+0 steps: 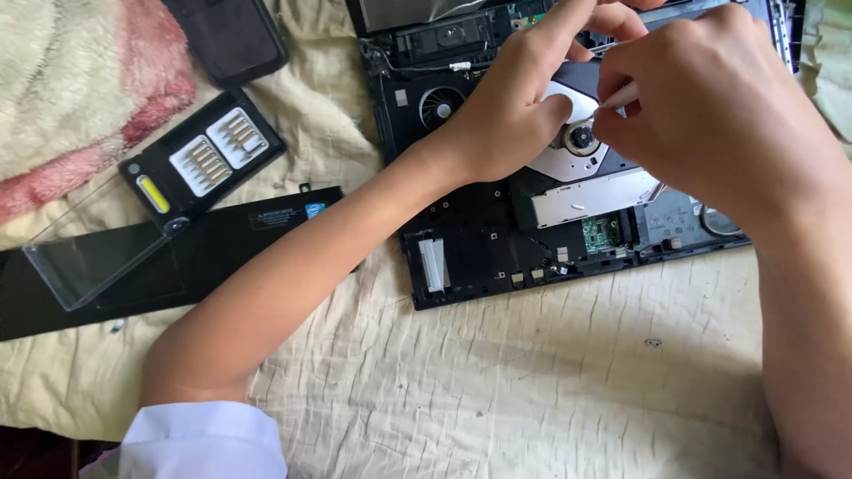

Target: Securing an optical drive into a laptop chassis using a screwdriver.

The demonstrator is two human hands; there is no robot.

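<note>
Both hands, left hand [515, 111] and right hand [710, 115], pinch a white strip [621, 96] above the optical drive [577, 164].

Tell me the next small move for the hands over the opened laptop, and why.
Probably ease the optical drive up off the laptop chassis. The left hand steadies its near edge while the right hand pinches a small white piece just above the spindle, and the drive already lies loose atop the base.

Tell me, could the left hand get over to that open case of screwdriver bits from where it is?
Probably yes. The left hand rests on the optical drive in the opened laptop, and the bit case lies open on the cloth to its left, with nothing between them.
</note>
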